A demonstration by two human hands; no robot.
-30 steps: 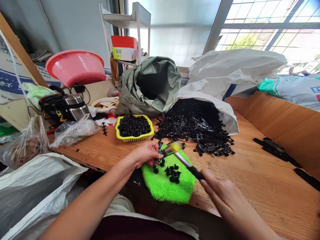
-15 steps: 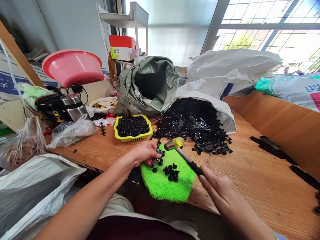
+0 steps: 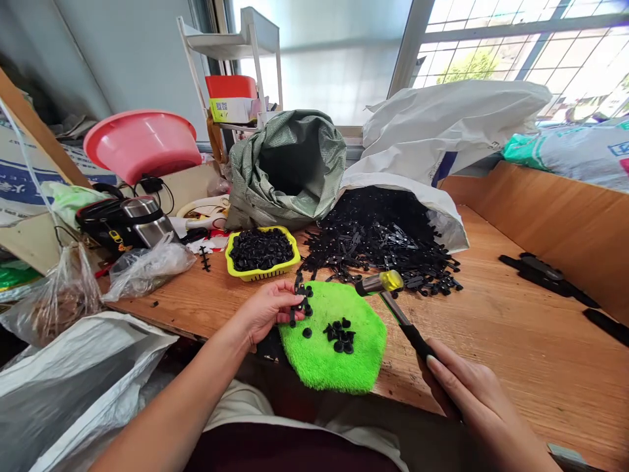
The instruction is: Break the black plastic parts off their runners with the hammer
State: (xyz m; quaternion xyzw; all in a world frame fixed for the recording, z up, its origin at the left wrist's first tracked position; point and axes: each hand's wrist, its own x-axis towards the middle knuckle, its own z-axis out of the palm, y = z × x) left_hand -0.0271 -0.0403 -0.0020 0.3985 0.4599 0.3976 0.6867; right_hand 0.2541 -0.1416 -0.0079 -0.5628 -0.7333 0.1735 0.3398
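Note:
My left hand (image 3: 272,307) pinches a black plastic strip (image 3: 299,300) with round knobs along it, at the left edge of a bright green cloth (image 3: 329,367). In my right hand (image 3: 464,377) is a mallet (image 3: 413,334), gripped by its dark handle. The mallet's head, with one yellow face and one dark face, is raised over the cloth's upper right edge, apart from the strip. Several small black round caps (image 3: 340,335) lie in a cluster on the cloth. One more cap (image 3: 307,333) lies alone just below the strip.
A yellow basket (image 3: 263,274) of black caps stands behind my left hand. Black strips (image 3: 388,242) spill from a white sack (image 3: 455,229). A grey-green sack (image 3: 240,187) stands open at the back. Dark parts (image 3: 545,275) lie on the right, by a wooden board (image 3: 550,203).
My right hand has moved right with the mallet, and its head has swung away from the strip. My left hand still holds the strip, slightly further left in view.

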